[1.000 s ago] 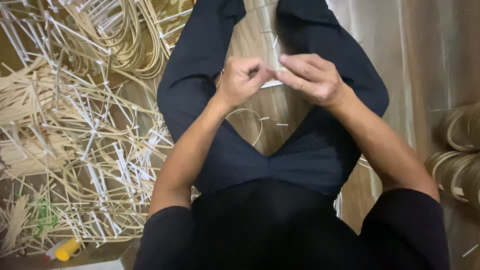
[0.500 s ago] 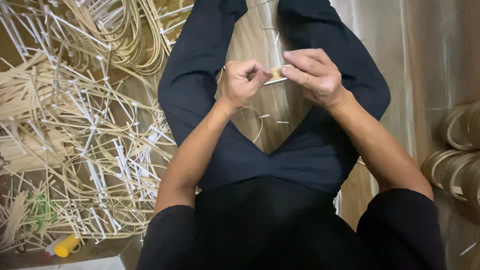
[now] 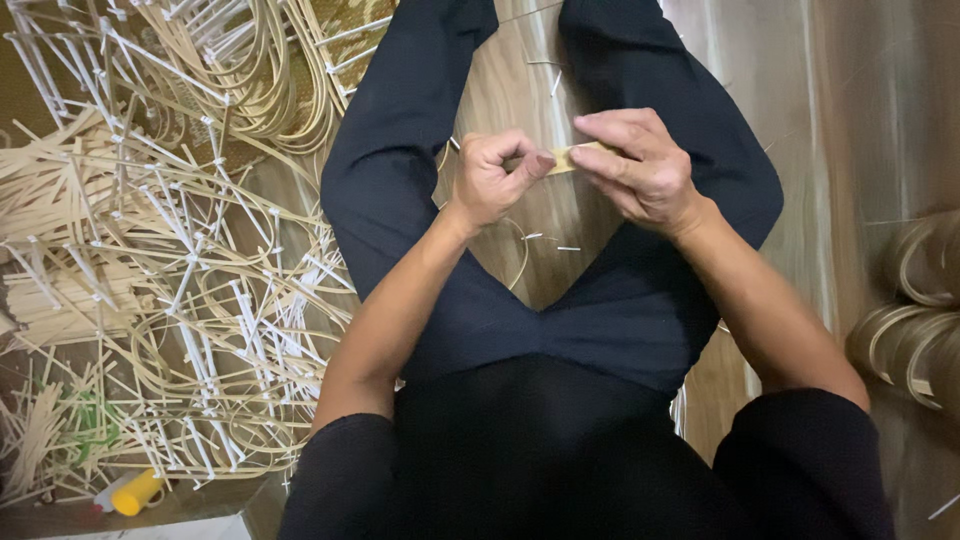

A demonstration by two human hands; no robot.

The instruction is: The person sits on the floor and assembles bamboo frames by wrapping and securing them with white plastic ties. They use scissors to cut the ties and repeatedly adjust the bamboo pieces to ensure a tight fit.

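Head view: the left hand and right hand meet over the gap between the knees, both pinched on one short strip. The left is curled almost to a fist, its thumb and forefinger clamping the strip's near end; the right lies flatter, fingers over the top and thumb beneath the far end. Held so from both ends, the strip is likely kept taut and steady at working height, clear of the floor. It is a thin, flat, pale yellow sliver like cane or bamboo, mostly hidden by the fingers, with only its middle showing. The person sits with legs spread on wood-look flooring. On the left lies a tangled pile of sticks and bent hoops; on the right, coiled rings.
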